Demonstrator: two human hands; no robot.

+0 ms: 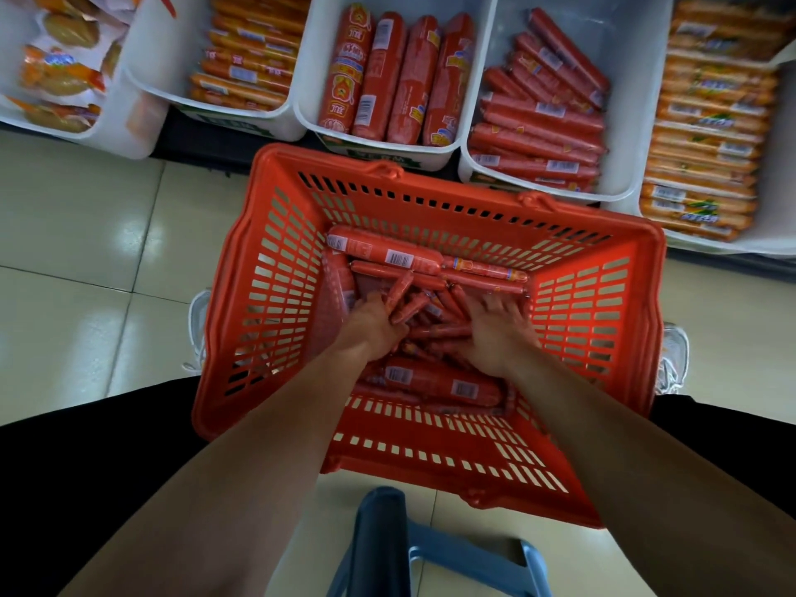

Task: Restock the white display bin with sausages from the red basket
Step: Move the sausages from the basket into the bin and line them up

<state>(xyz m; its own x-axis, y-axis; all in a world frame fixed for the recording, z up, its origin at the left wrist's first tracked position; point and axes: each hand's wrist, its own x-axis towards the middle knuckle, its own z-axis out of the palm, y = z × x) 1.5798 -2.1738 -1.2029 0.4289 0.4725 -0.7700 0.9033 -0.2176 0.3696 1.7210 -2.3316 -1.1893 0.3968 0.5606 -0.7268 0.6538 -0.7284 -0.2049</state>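
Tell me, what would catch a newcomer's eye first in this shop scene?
The big red basket fills the middle, with the left hand gripping a bunch of thin sausages and the right hand spread on the pile inside it. Beyond it runs a row of white bins packed with red and orange sausages.

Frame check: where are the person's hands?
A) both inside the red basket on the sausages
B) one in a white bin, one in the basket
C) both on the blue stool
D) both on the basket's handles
A: the left hand and right hand both lie inside the red basket, on its sausages.
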